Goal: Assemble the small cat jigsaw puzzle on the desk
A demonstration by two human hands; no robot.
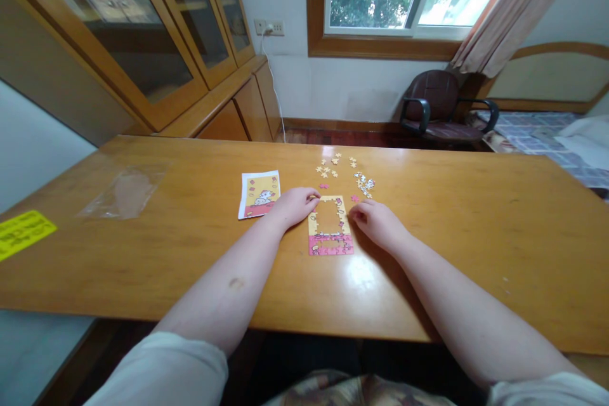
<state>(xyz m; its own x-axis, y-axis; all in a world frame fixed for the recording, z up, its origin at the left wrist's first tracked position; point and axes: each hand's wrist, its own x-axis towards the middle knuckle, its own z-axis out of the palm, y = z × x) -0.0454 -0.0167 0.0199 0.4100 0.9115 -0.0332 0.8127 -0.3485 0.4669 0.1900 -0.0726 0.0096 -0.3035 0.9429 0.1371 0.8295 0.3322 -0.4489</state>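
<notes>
A partly assembled jigsaw puzzle (313,245) lies flat on the table, yellow above and pink below, with gaps inside its border. My left hand (297,205) rests at its upper left corner, fingers stretched out and touching the edge. Just off the right edge, my right hand (379,221) is closed with the fingertips curled in; whether a piece is between them is hidden. Beyond the puzzle are loose yellow pieces (326,171), a cluster of white and blue patterned pieces (365,184) and a pink piece (354,198). A picture sheet (259,193) showing a white cartoon character lies partly behind my left hand.
On the wooden table (200,254), a clear plastic bag (128,190) and a yellow label (25,233) lie to the left. A glass-door cabinet (166,57) stands beyond the left side. Behind the table are an office chair (435,101) and a bed (537,130).
</notes>
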